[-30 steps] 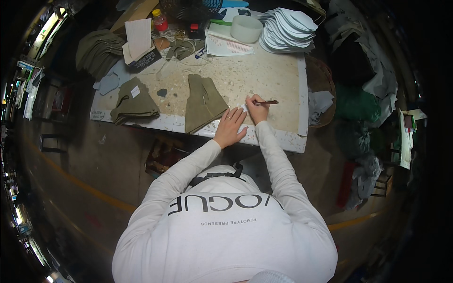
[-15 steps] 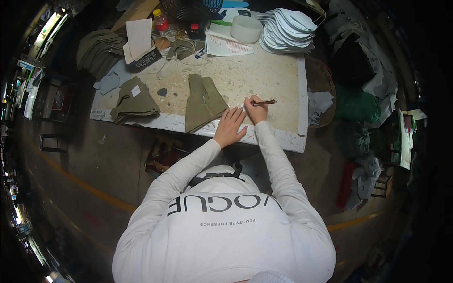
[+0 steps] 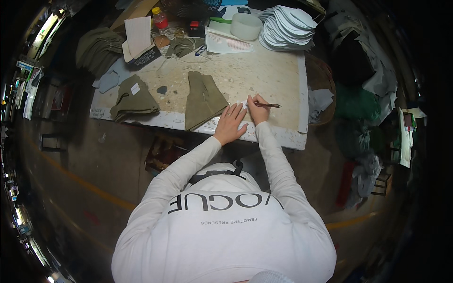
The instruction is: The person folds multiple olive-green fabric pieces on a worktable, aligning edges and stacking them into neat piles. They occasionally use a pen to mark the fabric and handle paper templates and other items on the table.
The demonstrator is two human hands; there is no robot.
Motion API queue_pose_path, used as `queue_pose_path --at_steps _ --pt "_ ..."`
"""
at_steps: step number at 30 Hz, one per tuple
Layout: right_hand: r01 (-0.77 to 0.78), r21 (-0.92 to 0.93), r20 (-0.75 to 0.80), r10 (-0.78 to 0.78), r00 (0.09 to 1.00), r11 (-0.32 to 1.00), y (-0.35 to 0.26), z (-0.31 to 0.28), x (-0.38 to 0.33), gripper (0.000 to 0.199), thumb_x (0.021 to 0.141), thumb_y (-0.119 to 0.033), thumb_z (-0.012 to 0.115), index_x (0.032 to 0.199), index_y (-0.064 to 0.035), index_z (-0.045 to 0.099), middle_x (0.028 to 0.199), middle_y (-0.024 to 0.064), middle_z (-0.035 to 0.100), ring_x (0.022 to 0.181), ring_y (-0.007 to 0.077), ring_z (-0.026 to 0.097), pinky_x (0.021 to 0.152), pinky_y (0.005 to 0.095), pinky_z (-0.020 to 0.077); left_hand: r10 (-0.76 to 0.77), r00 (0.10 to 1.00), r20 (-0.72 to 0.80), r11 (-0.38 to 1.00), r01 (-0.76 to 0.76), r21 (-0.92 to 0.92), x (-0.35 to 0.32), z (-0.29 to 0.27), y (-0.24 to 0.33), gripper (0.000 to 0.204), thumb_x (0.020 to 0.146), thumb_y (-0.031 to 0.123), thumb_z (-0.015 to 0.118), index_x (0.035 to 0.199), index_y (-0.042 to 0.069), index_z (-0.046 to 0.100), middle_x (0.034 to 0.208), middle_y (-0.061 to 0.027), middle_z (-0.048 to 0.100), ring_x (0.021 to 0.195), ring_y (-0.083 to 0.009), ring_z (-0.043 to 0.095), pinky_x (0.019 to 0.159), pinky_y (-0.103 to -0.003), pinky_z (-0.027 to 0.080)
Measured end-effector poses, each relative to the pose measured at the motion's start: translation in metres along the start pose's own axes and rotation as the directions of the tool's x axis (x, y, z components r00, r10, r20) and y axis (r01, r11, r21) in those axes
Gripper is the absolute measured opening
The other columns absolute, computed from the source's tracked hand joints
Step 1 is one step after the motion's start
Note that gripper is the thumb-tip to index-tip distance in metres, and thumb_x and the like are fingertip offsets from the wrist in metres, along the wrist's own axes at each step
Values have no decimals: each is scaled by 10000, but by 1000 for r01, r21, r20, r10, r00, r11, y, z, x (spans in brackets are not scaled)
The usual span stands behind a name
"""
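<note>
My right hand (image 3: 257, 112) grips a dark brown pen (image 3: 270, 105) at the table's near edge, its tip pointing left. Fingers stretched out, my left hand (image 3: 230, 125) lies flat just beside it. A small white slip (image 3: 242, 104), mostly hidden, shows between the fingertips of both hands. Left of my left hand rest olive-green cut cloth pieces (image 3: 202, 101), their right corner close to my fingers. Farther left sits another folded olive-green stack (image 3: 133, 101) with a white label (image 3: 135, 88) on top.
The worn table (image 3: 278, 70) holds a stack of pale cut pieces (image 3: 287, 27), a tape roll (image 3: 246, 26), a printed sheet (image 3: 228, 43), a box of cards (image 3: 140, 49) and a red bottle (image 3: 160, 19) along its back. A basket (image 3: 322, 89) stands at its right side.
The pen in my right hand has turned slightly and shifted right. My left hand stays flat in nearly the same place.
</note>
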State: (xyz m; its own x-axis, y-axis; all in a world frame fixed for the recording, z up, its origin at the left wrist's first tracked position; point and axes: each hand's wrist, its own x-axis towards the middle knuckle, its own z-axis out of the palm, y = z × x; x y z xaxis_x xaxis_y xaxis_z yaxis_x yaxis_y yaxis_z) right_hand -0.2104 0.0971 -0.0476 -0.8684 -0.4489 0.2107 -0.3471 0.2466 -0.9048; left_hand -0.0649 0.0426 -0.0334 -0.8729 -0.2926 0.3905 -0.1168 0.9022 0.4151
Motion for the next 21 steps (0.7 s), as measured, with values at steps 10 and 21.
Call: queue_pose_path --at_steps 10,21 --pt "65 -2 51 -65 997 998 4 3 -1 249 780 -152 701 633 -31 539 495 50 505 450 108 461 447 284 367 -1 1000 6 1000 1 4 0 1 -1 552 835 349 593 1287 50 492 1362 -164 442 1290 -329 381 1104 -468 247" --pt "78 11 -27 -78 997 997 10 7 2 263 778 -125 688 607 -26 513 489 64 495 438 119 441 450 295 363 1 1000 -9 1000 -2 -9 -1 1 -1 541 833 347 597 1273 46 505 1359 -163 448 1281 -332 389 1097 -473 259"
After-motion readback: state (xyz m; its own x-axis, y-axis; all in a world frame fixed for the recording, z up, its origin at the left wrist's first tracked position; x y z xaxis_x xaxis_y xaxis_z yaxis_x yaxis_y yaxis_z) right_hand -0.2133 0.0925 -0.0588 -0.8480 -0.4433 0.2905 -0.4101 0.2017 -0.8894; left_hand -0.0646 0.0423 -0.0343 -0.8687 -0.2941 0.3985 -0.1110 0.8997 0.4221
